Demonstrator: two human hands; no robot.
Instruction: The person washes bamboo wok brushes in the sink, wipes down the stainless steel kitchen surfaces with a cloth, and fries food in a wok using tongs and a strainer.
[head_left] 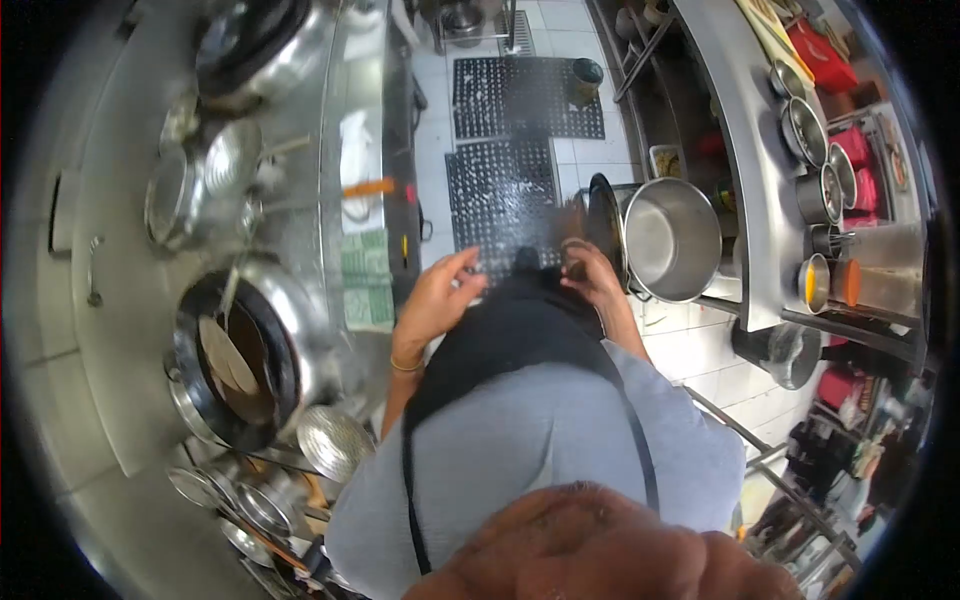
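Our left hand (pixel 440 296): half open, empty | Our right hand (pixel 592 275): loosely curled, nothing visible in it | Steel pot (pixel 672 240): open-topped, just beyond our right hand, on its outer side, beside 1 dark round rim (pixel 603 222)

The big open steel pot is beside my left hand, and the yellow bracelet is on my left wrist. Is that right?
Not quite. The head view shows the big open steel pot beside your right hand, not your left. The yellow bracelet is indeed on the wrist of your left hand.
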